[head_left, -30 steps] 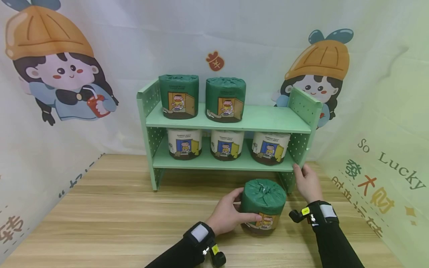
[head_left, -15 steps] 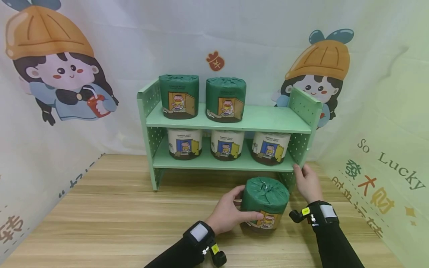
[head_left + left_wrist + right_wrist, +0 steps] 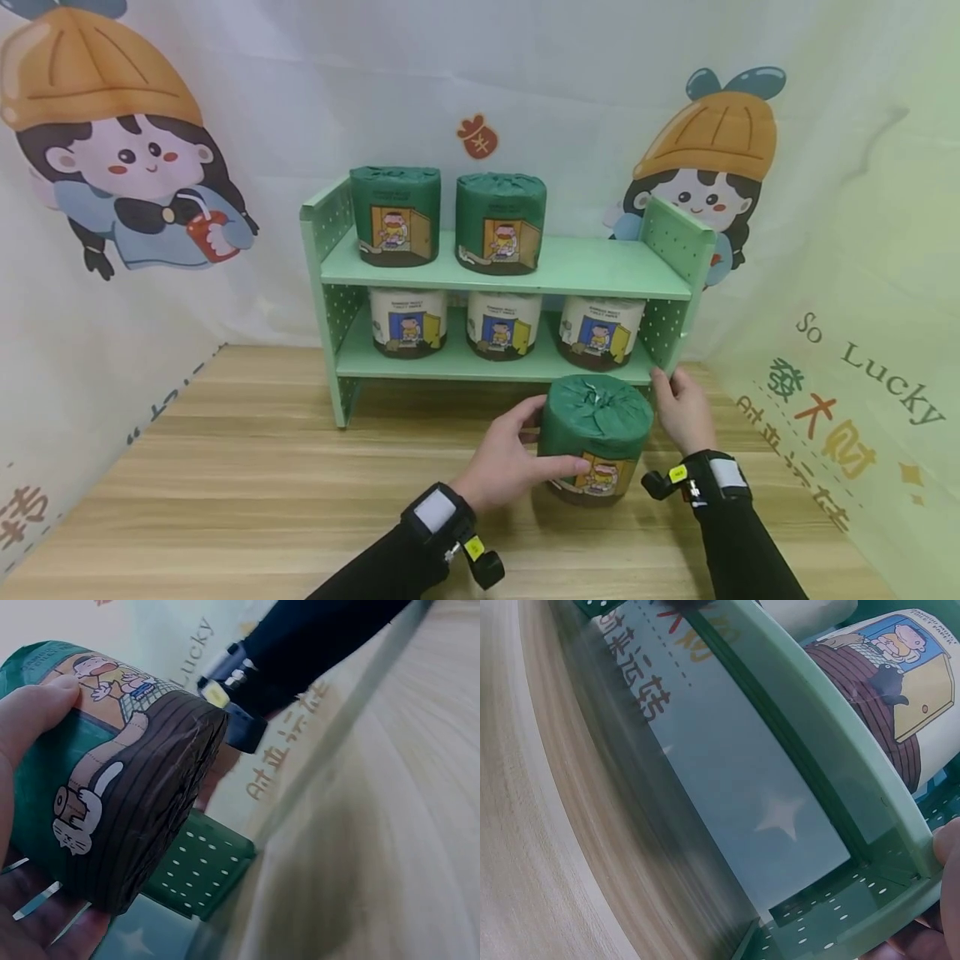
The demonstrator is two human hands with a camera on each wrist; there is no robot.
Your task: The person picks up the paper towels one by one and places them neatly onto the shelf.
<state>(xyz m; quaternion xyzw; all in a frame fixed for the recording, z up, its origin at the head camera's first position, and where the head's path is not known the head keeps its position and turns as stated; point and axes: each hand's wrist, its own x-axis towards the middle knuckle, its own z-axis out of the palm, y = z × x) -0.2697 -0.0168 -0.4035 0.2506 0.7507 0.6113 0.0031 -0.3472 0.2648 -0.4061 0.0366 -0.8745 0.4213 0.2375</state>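
Note:
My left hand (image 3: 498,462) grips a green-wrapped toilet paper roll (image 3: 596,417) around its side, thumb across the front picture. In the left wrist view the roll (image 3: 112,780) hangs tilted above the tabletop, its brown base showing. At the right end of a light green two-tier shelf (image 3: 600,258), my right hand (image 3: 684,417) holds the side panel by the lower board. The right wrist view catches the thumb (image 3: 949,847) and fingers around that panel's edge (image 3: 892,915). The held roll is in front of the lower board's right end.
Two green rolls, a left one (image 3: 395,217) and a middle one (image 3: 500,225), stand on the upper board. Below are three white rolls: left (image 3: 408,323), middle (image 3: 503,327) and right (image 3: 602,333). A printed cloth (image 3: 375,83) hangs behind the wooden tabletop (image 3: 247,483).
The green roll in my left hand has risen a little and come nearer the shelf, moving slightly right. My right hand keeps its hold on the side panel. The head view has shifted slightly.

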